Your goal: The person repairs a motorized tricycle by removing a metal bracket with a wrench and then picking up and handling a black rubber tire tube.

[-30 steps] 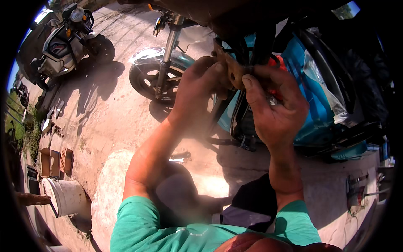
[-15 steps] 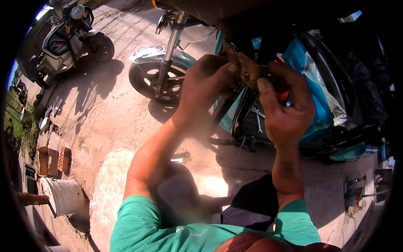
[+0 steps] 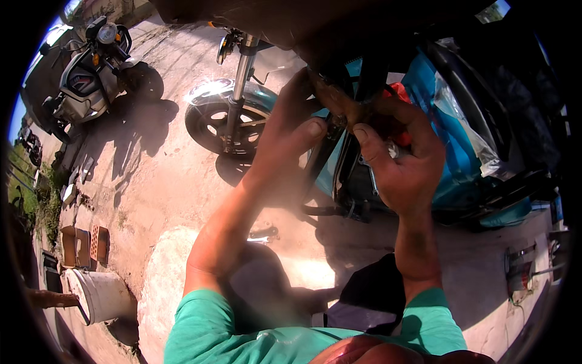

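Note:
A rusty brown metal part (image 3: 332, 100) sits between my hands, under the dark overhanging body of a motorcycle. My left hand (image 3: 292, 118) is closed around its left side, its thumb on the near side and its fingertips hidden behind. At the part's lower end, my right hand (image 3: 411, 155) pinches with the thumb in front and the fingers curled over. Whether the part is fixed to the machine, I cannot tell. Below it run black frame tubes (image 3: 341, 164). Behind my right hand are a red piece (image 3: 397, 91) and a turquoise body panel (image 3: 448, 151).
The front wheel (image 3: 203, 129) with its shiny fender stands left of my left hand. A metal tool (image 3: 265, 233) lies on the ground between my forearms. Farther left are another motor vehicle (image 3: 91, 85), a white bucket (image 3: 106, 297) and a perforated brick (image 3: 99, 244).
Both hands have shifted slightly left in the view, along with the brown part. My left thumb has moved lower, away from the part's middle. The wrench below is now mostly covered by my right hand.

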Demonstrator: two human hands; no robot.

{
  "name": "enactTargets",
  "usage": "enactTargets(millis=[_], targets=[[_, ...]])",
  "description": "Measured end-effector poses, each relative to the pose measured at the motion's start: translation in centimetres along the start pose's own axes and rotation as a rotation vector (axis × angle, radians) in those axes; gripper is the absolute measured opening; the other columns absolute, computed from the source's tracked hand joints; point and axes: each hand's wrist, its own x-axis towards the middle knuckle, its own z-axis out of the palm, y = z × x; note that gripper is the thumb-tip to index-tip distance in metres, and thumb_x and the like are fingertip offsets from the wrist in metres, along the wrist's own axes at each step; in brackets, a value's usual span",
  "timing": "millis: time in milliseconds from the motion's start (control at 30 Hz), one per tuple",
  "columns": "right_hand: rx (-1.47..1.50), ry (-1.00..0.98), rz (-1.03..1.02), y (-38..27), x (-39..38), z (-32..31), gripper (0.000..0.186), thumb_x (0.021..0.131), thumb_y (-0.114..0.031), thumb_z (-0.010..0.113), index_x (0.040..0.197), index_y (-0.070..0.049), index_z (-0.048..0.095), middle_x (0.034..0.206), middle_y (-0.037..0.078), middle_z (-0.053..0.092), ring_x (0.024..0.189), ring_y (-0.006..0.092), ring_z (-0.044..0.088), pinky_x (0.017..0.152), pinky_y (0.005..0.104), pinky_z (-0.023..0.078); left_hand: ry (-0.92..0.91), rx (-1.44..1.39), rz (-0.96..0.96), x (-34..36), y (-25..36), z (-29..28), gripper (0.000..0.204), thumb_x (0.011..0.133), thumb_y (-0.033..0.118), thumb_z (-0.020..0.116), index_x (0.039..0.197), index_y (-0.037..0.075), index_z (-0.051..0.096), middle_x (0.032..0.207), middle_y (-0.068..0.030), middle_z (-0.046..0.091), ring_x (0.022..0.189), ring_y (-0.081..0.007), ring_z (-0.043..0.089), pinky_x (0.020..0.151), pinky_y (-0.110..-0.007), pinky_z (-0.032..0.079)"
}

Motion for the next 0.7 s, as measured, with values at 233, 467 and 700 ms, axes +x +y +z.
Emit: enactTargets(millis=[233,467,700], targets=[[0.001,-0.036,0.057,1.2,-0.9,-2.1,0.031,0.081,-0.005,0.079,0.109,-0.001,0.067,0.092,0.008,0.071,0.081,0.0142,0.067,0.074,0.0267,0.053,0.121,0.25,-0.033,0.6,0.8,3.3,0.076,0.069,0.01,0.071,0.138,-0.003,0.042,0.118,-0.0113,0.058,0.115,-0.0237,0.059,0.093,-0.038,0.051],[0.23,-0.237,0.392,5.0,-9.2,-3.6,0.025,0.081,-0.006,0.078,0.104,-0.002,0.069,0.086,0.007,0.07,0.08,0.0139,0.069,0.073,0.027,0.054,0.294,0.611,-0.059,1.2,1.4,4.6,0.047,0.078,0.014,0.069,0.121,-0.001,0.056,0.107,-0.0105,0.064,0.103,-0.0194,0.06,0.089,-0.032,0.049],[0.329,-0.458,0.392,7.2,-13.1,-3.4,0.023,0.083,-0.009,0.078,0.103,-0.002,0.069,0.082,0.007,0.071,0.075,0.0136,0.071,0.068,0.028,0.056,0.233,0.44,-0.005,0.0,0.0,3.1,0.06,0.08,0.015,0.061,0.136,0.001,0.047,0.119,-0.0093,0.062,0.103,-0.0188,0.062,0.086,-0.029,0.053]])
